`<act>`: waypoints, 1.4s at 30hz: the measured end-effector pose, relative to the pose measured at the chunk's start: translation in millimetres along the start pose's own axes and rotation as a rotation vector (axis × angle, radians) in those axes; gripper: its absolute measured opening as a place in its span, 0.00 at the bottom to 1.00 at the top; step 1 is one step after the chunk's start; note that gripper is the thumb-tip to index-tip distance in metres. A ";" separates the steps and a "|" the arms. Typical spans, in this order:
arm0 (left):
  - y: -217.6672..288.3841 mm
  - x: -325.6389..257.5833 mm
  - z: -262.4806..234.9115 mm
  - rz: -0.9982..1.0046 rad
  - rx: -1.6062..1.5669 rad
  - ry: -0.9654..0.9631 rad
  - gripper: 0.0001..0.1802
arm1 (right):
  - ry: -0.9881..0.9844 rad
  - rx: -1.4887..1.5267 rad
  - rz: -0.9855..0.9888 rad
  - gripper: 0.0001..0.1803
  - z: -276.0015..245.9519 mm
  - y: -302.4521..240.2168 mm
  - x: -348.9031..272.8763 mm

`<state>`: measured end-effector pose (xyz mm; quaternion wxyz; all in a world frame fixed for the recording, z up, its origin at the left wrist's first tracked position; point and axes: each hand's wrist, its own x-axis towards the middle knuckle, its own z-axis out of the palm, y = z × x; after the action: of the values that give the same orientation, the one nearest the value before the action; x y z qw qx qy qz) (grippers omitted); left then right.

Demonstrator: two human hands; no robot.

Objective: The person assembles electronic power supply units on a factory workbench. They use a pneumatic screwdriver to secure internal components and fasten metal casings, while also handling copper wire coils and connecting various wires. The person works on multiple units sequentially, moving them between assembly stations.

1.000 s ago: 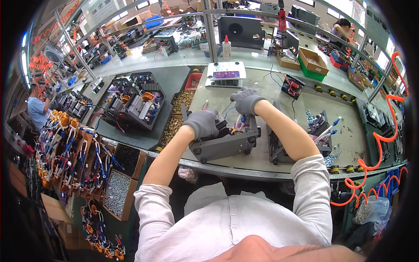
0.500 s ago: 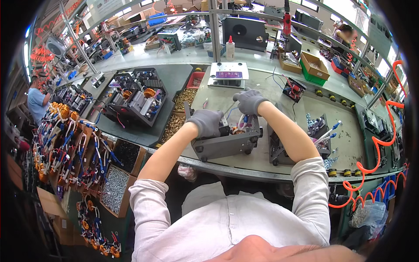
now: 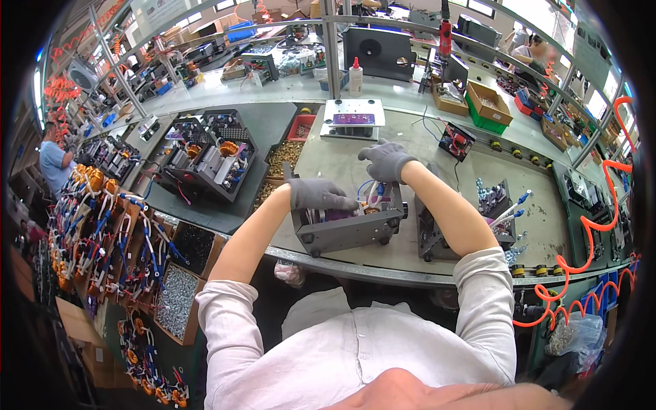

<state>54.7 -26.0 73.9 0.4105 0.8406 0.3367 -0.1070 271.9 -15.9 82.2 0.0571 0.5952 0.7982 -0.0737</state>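
A grey metal chassis (image 3: 345, 232) with wires and coils inside stands on the workbench in front of me. My left hand (image 3: 318, 195), in a grey glove, rests on its top left, fingers curled down into the inside. My right hand (image 3: 387, 159), also gloved, hovers above the chassis's far right corner, fingers bent over the blue and white wires (image 3: 369, 188). What the fingertips pinch is hidden.
A second dark chassis (image 3: 437, 232) sits just right of mine under my right forearm. A tray of brass parts (image 3: 287, 160) lies to the left, a larger open unit (image 3: 205, 160) beyond. A white fixture plate (image 3: 352, 117) is behind. Orange coiled hose (image 3: 588, 266) hangs at right. A person (image 3: 58, 160) stands far left.
Both hands have stayed over the chassis; the view shifted slightly. My right hand has lifted a little toward the back of the unit.
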 end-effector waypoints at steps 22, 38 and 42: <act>55.6 -34.9 48.9 -0.227 0.521 0.560 0.30 | 0.545 0.847 -0.007 0.29 -10.0 103.6 31.5; 41.7 -20.9 24.6 -0.335 0.467 0.494 0.38 | 0.118 -0.785 0.378 0.32 76.9 252.5 13.5; 45.5 -19.8 18.9 -0.355 0.467 0.488 0.38 | 0.082 -0.639 0.449 0.31 69.9 235.9 17.3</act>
<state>71.5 -69.7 99.0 0.0907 0.8409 0.5314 -0.0468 493.3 53.6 -1.4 0.2222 0.7096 0.6326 0.2168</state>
